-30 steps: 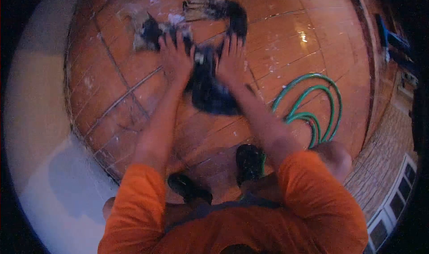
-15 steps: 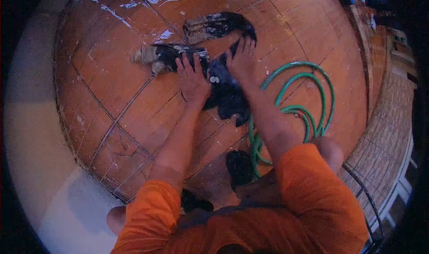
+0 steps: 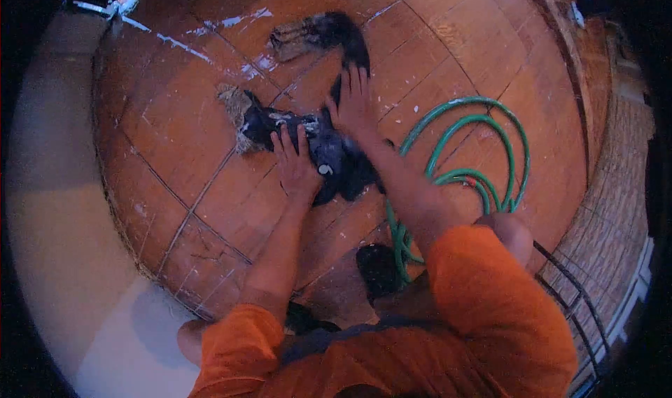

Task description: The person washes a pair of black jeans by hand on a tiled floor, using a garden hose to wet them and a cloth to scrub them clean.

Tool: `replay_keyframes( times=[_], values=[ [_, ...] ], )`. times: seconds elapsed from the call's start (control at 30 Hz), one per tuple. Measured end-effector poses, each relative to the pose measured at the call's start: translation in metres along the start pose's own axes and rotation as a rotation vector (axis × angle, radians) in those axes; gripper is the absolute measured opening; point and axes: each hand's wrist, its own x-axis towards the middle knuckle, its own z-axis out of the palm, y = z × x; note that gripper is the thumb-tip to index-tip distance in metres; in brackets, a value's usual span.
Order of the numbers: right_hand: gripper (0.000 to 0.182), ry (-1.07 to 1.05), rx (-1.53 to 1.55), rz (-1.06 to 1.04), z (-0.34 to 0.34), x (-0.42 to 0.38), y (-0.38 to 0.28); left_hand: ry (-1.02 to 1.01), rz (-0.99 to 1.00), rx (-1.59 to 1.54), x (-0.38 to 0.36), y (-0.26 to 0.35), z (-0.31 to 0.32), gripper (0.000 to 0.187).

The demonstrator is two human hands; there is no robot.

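Observation:
A dark wet garment lies spread on the wet orange tiled floor. One dark leg or sleeve of it stretches away to the top, and a frayed pale end lies at its left. My left hand presses flat on the middle of the garment, fingers spread. My right hand presses flat on the upper part of the cloth, fingers apart. Both arms wear orange sleeves.
A coiled green hose lies on the floor just right of my right arm. My dark shoes stand on the tiles below the garment. A pale raised ledge borders the floor at the left. Brick paving lies right.
Both hands have slid with the garment across the floor, now lower in the view. The garment's far leg lies further from the hands. The view has swung slightly.

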Motion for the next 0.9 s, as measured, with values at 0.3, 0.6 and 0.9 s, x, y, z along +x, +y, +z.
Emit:
replay_keyframes(
  times=[0.3,0.6,0.9],
  values=[
    [0.074,-0.254,-0.091,-0.083,-0.028,-0.032,0.016,0.124,0.024,-0.016,0.000,0.004,0.003,0.067],
    [0.073,-0.219,0.095,-0.302,0.009,-0.110,0.003,0.048,-0.010,-0.043,-0.047,0.015,-0.012,0.070],
    [0.080,-0.119,0.091,-0.378,0.071,0.048,-0.066,0.085,-0.143,0.056,0.057,-0.039,-0.040,0.084]
  ],
)
